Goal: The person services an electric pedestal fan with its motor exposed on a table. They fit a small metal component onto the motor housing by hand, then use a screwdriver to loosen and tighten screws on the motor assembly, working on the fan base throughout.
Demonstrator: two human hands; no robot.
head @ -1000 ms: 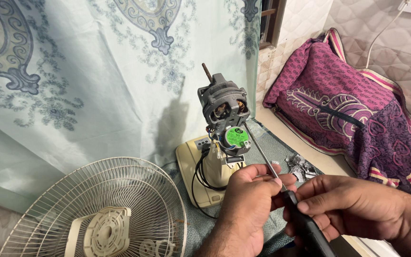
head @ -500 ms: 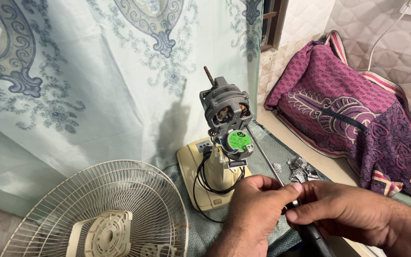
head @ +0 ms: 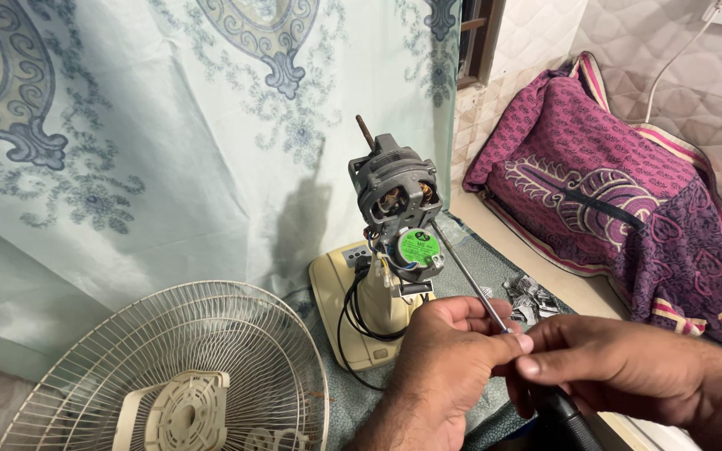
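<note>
We see two bare hands low in the picture, close together and touching at the fingertips. The left hand [head: 449, 367] has its fingers curled, and its thumb and first finger are pinching the thin silver metal rod of a long screwdriver [head: 468, 276]. The right hand [head: 620, 367] comes in from the right side, with its fingers wrapped around the screwdriver's dark handle [head: 566, 418] and its thumb pressed near the left hand's fingertip. The rod slants up and to the left, and its far tip sits at the side of the grey metal fan motor [head: 394, 194], just above the round green part [head: 417, 248] on the motor's back. The motor stands on top of a cream plastic fan stand [head: 353, 309], with black wires [head: 353, 321] hanging down in loops beside it. A thin brown shaft sticks up from the top of the motor. To the left of the stand, a round cream wire fan guard [head: 173, 372] lies flat. Behind everything hangs a pale blue cloth with curly patterns [head: 169, 125]. Near the right hand, a small pile of shiny metal bits [head: 528, 296] rests on a green-grey mat. Further right lies a purple cloth cover with pink stripes [head: 620, 192].
</note>
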